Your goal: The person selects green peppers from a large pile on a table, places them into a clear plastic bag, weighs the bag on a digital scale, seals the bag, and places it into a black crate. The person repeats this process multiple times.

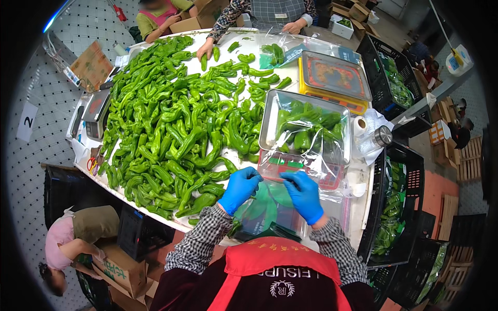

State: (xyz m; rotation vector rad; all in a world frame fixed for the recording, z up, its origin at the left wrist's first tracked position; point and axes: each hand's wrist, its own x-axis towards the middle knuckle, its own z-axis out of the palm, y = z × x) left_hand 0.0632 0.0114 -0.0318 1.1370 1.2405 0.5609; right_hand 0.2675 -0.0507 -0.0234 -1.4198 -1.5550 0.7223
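My left hand (240, 189), in a blue glove, is beside the near right edge of a heap of green peppers (167, 132). Its fingers are curled in. My right hand (305, 196), gloved the same way, has bent fingers close to the red front panel of a scale (328, 171). Whether either hand pinches clear film, I cannot tell. A clear plastic bag of peppers (307, 126) lies on the scale's metal tray (267, 116), its near part draping over the panel. Beneath my hands lie flat printed plastic bags (258, 212).
A yellow scale (334, 77) stands behind the first. To the right are a tape roll (360, 124), a steel-lidded bottle (381, 137) and black crates (404, 210) of bagged peppers. Across the table, a co-worker's hand (205, 49) touches peppers. Scissors (92, 165) lie far left.
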